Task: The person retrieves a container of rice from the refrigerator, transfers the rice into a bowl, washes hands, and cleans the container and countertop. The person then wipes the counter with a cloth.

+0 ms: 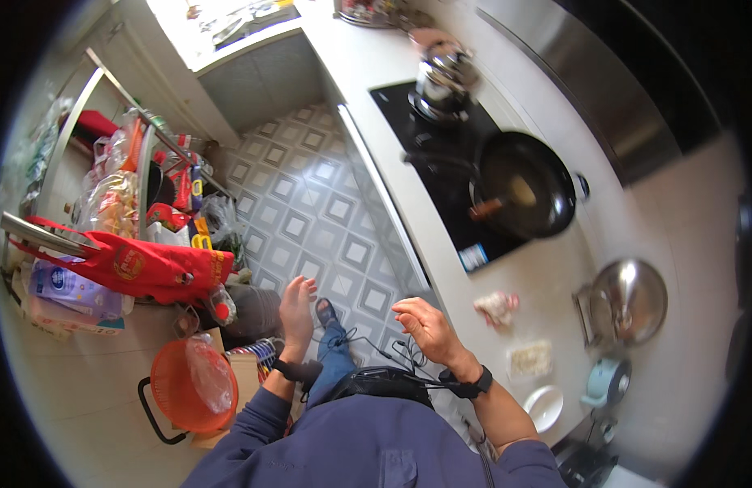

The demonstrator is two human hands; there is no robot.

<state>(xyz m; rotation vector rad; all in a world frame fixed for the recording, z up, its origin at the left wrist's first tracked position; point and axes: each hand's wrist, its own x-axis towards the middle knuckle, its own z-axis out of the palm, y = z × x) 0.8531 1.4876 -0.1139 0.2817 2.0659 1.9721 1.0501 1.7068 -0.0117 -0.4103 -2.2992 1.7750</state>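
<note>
Both of my hands hang in the air before my body and hold nothing. My left hand (296, 317) is above the tiled floor, its fingers loosely curved. My right hand (427, 329) is beside the counter edge, bent inward with its fingers partly curled. To the right, a black wok (546, 155) sits on the black cooktop (446, 213). Inside it rests a utensil with a brown handle (485, 209) and a pale, blurred end. A crumpled cloth (496, 308) lies on the white counter (467, 287), the nearest loose thing to my right hand.
A shiny metal pot (443, 91) stands at the cooktop's far end. Nearer are a pot lid (629, 302) in a rack, pale food in a pack (531, 358) and a white bowl (549, 402). Leftward stand a loaded rack (141, 183), a red bag (162, 268) and an orange basket (168, 390).
</note>
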